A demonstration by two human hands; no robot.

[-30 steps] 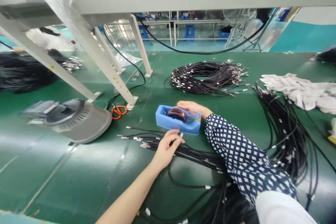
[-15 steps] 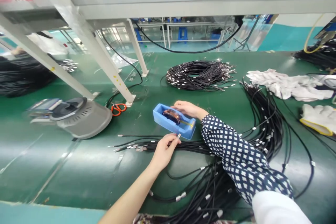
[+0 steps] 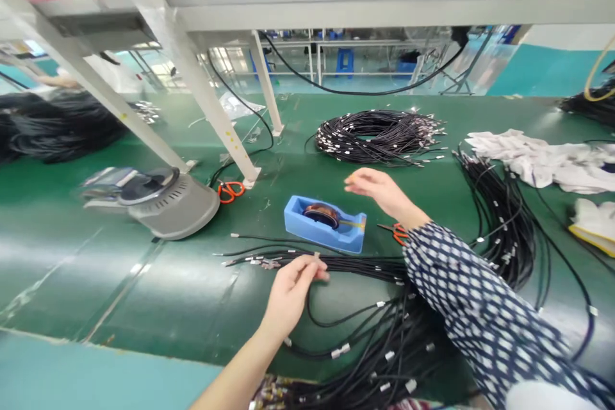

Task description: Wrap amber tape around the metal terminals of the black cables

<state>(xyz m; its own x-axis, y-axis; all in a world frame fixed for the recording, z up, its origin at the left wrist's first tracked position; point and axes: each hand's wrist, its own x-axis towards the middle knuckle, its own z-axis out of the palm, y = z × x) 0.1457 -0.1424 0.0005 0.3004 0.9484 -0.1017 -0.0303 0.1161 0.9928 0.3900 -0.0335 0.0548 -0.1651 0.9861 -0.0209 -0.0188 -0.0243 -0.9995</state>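
Observation:
My left hand (image 3: 291,291) is closed in a pinch on a black cable (image 3: 310,311), whose small light-coloured tip stands up above the fingers. Beneath it lies a bundle of black cables (image 3: 362,266) with metal ends pointing left. Just beyond the bundle sits a blue tape dispenser (image 3: 307,225) carrying a roll of amber tape (image 3: 321,214). My right hand (image 3: 375,191) hovers past the dispenser's right end, its thumb and fingers pinched together. Whatever is between those fingertips is too small to make out. Orange-handled pliers (image 3: 400,234) lie partly behind the right wrist.
A coil of cables (image 3: 379,138) lies farther back, and more cables (image 3: 504,230) curve at the right beside white gloves (image 3: 542,157). To the left stand a grey round-based machine (image 3: 177,211), orange-handled scissors (image 3: 231,192) and shelf legs (image 3: 206,83). Cables also hang over the front edge.
My right hand has lifted off the dispenser and moved right and away from it, uncovering the pliers. My left hand keeps its pinch on the cable. The whole view has shifted slightly.

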